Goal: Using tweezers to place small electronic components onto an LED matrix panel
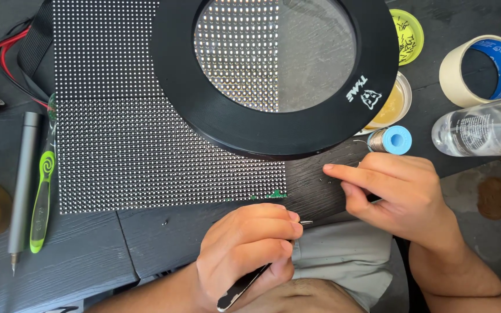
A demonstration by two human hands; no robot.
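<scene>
Left hand (pixel 244 252) grips tweezers (pixel 244 287) below the panel (pixel 146 156); right hand (pixel 395 194) pinches empty beside it, apparently mid-repair, needing steady aim.

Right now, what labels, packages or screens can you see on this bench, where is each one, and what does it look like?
LED panel: left of centre, flat dark rectangle dotted with tiny lights.
Magnifier: top centre, round black ring bearing a small white mark.
Plastic bottle: right, clear, lying down, white print.
Tape roll: top right, cream, blue inner label.
Lid: top, yellow-green, dark scribbles.
</scene>
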